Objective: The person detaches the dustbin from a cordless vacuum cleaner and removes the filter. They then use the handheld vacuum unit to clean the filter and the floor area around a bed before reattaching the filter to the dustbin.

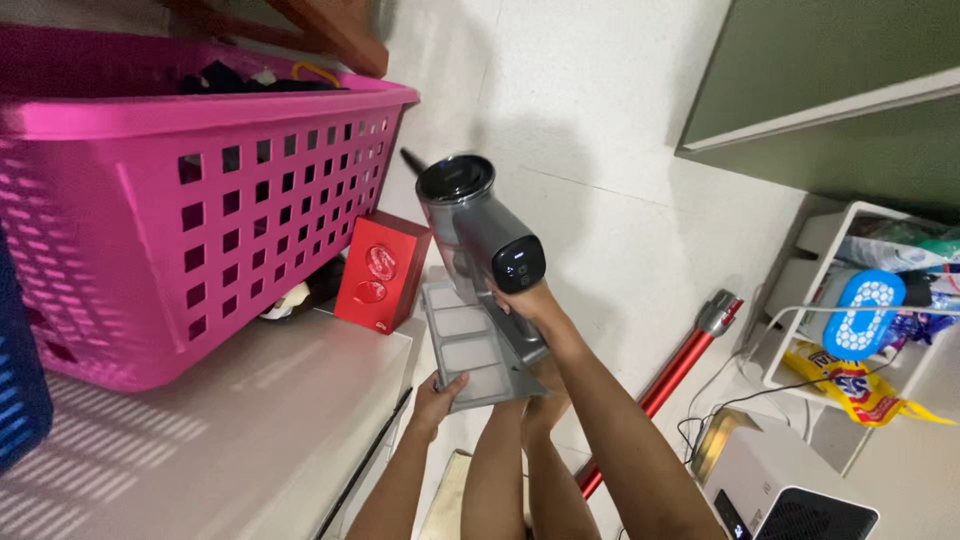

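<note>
Gripping the handheld vacuum body (485, 225) by its handle, my right hand (528, 300) is wrapped shut around it and holds the unit up in mid-air, dust cup end tilted up and away toward the white wall (600, 110). My left hand (437, 395) pinches the lower corner of the grey flat filter panel (465, 345), thumb on top and fingers under it, right beneath the vacuum and touching its underside as far as I can tell.

Both things hang just off the right edge of the white shelf (220, 430), near the red box (380, 270) that stands at that edge beside the pink laundry basket (180, 200). Below, on the floor, lies the red vacuum tube (680, 360), well apart.

To do this well, I judge I should keep the right grip firm and the body steady, let the left hand do the fine work, and hold the panel square to the body rather than twisting from one corner. Working clear of the red box matters too; a knock there could tip it.
</note>
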